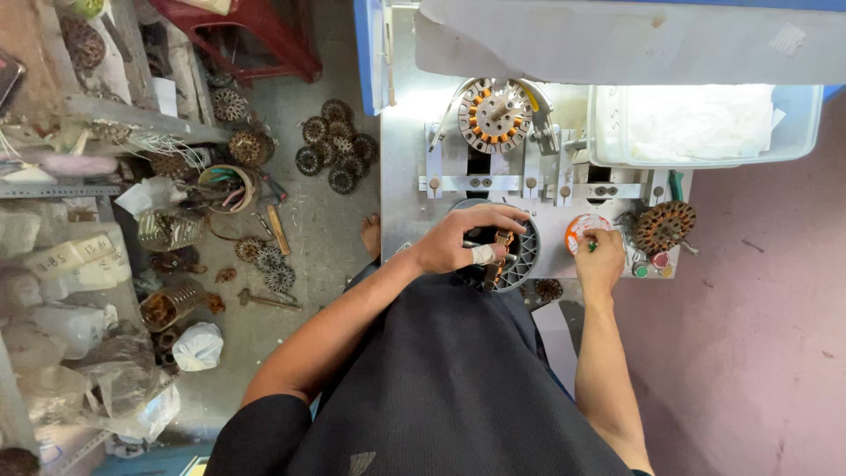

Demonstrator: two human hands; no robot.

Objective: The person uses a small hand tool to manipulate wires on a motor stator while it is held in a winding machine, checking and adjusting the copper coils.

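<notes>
Grey slotted stator (522, 256) lies under the left hand (458, 240), fingers curled on it; right hand (599, 256) pinches a green knob (592, 246).

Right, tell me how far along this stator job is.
Done, by the look of it: one wound stator sits at the machine's right and another up top. In hand: the left hand works on the grey stator in the fixture, while the right hand is at the orange knob. Left: this stator shows no copper windings.
</notes>
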